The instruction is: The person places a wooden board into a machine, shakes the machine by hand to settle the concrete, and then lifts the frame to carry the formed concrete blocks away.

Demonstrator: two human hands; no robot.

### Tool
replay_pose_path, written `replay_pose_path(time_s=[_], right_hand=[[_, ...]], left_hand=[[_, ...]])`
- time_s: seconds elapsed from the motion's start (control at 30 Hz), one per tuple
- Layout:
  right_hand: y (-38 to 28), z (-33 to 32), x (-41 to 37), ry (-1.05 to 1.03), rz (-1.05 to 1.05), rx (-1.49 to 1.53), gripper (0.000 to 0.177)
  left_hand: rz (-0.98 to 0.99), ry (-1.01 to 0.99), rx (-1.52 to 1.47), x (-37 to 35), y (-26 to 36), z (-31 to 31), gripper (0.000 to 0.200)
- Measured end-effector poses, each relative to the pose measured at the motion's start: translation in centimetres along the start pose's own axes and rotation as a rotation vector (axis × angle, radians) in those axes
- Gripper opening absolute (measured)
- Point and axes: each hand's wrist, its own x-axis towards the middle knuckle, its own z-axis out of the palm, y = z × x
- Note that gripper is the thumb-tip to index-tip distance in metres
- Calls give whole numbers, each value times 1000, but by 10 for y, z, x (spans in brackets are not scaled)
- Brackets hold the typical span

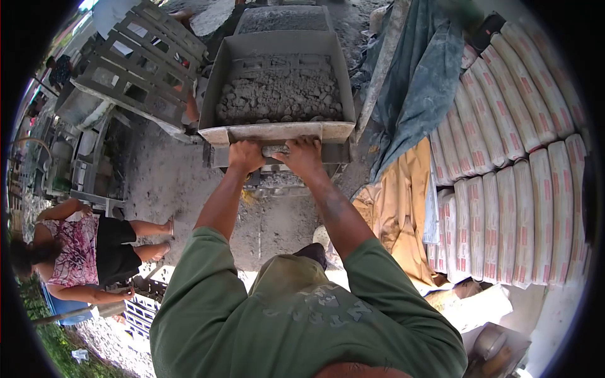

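In front of me stands a grey box (277, 133) with crumbly grey mix (277, 91) inside, through which part of a grid shows near its back. My left hand (247, 155) is closed around the bar at the box's near side. Right beside it, my right hand (303, 155) grips the same handle bar (273, 151), knuckles up. Both arms reach straight forward. Beneath the box is a frame, mostly hidden by the box and my hands.
Stacked paper sacks (498, 214) line the right side, with a blue tarp (419, 94) and an orange tarp (397, 208) beside them. A wooden pallet (142, 63) leans at the left. Another person (82, 246) stands at the lower left.
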Motion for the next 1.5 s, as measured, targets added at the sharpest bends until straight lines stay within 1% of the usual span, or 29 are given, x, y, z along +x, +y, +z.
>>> replay_pose_path(time_s=[0.03,0.17,0.23,0.33,0.37,0.43,0.53,0.67,0.73,0.77,0.83,0.87,0.9,0.93,0.97,1.03,1.07,1.1,1.13,1.17,1.2,1.27,1.3,1.33,1.37,1.4,1.43,1.5], right_hand=[[-1,-1,1,-37,20,4,61],[-1,2,0,6,24,3,61],[2,6,0,47,-15,-51,65],[2,10,2,8,9,-43,70],[4,9,4,10,-2,-49,70],[4,7,5,-69,19,-49,73],[4,7,5,-68,14,-105,76],[-2,4,1,-45,12,-148,79],[-6,-4,-1,125,-71,-223,72],[-5,-8,0,114,-67,-210,72],[-7,-16,-3,-42,3,-69,65],[-7,-17,-5,-59,13,-48,65],[-7,-18,-10,-46,14,-85,59],[-10,-18,-15,-40,19,-125,54],[-14,-21,-19,-68,35,-113,54],[-16,-26,-21,-92,81,-62,39],[-16,-21,-26,-122,92,-57,39],[-16,-15,-27,94,32,25,31],[-13,-10,-11,324,-28,105,24],[-3,-7,14,531,-132,62,18],[9,3,32,541,-112,82,17],[28,15,69,518,-40,75,18],[39,18,100,504,-3,44,19],[48,25,126,619,-49,53,20],[55,32,155,673,-114,72,19],[61,31,178,621,-59,17,18],[67,32,200,573,-11,-35,17],[87,47,249,593,-37,-119,15]], left_hand=[[-20,-2,-7,0,1,-3,31],[0,-3,-5,1,-1,-6,31],[-10,-86,32,1,0,-8,30],[-22,-133,40,3,-1,-8,30],[-29,-125,36,4,-1,-8,30],[-2,-96,43,3,-2,-7,28],[14,-48,30,2,-2,-6,27],[3,-85,13,-1,-4,0,27],[-29,-16,-70,-6,-3,7,27],[-33,-32,-64,-8,-3,10,27],[65,247,-163,-19,-3,18,28],[49,236,-139,-26,-3,23,30],[69,225,-149,-32,-3,19,28],[80,232,-184,-38,-2,15,26],[91,240,-226,-43,0,11,25],[87,250,-280,-47,5,2,24],[39,194,-265,-47,8,-2,26],[45,115,-243,-44,4,1,28],[32,167,-254,-38,5,6,29],[19,221,-266,-23,4,12,30],[20,208,-272,3,2,14,30],[-65,-1,-170,52,-3,7,30],[-55,-5,-171,80,-8,7,30],[-36,53,-180,108,-14,9,33],[-21,104,-192,130,-21,13,36],[22,190,-142,155,-30,31,39],[13,140,-136,180,-37,35,38],[-52,18,-96,235,-45,29,36]])
